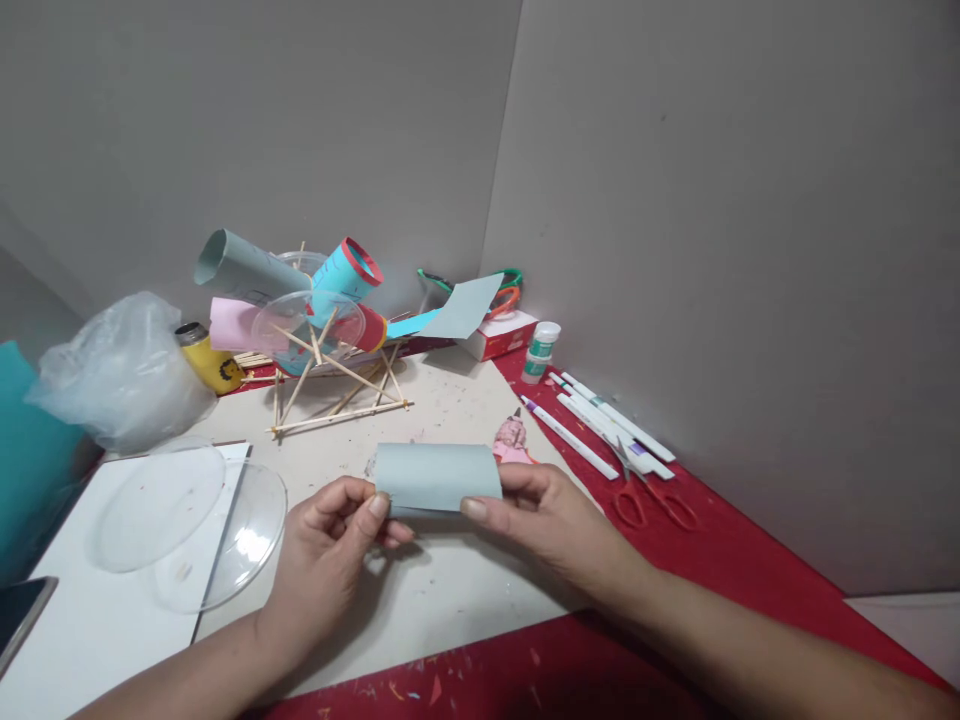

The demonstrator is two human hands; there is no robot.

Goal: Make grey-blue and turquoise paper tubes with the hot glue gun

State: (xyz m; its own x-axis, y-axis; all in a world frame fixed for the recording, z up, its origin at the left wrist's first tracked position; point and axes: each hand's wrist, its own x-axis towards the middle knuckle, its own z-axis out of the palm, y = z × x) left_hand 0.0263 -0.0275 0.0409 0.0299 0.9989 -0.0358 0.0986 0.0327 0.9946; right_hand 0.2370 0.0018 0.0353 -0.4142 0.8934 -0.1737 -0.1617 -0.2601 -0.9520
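A pale grey-blue sheet of paper, rolled into a tube (pixel 438 474), is held level above the work board. Its left end is pinched by my left hand (pixel 337 525), thumb in front. My right hand (pixel 551 510) grips the other end, with the thumb on the front edge and the fingers behind. Behind the tube stands a frame of wooden sticks (pixel 341 412). It carries clear plastic discs (pixel 306 325) and paper tubes: a grey one (pixel 251 268), a blue one with a red rim (pixel 341 280) and a pink one (pixel 238 325).
Red-handled scissors (pixel 649 490) and several white markers (pixel 574 438) lie on the red table (pixel 712 545) at right. Small lidded jars (pixel 540 355) stand near a red-and-white box (pixel 506 338). Clear discs (pixel 225 530), a plastic bag (pixel 124 370) and a yellow bottle (pixel 210 360) are at left.
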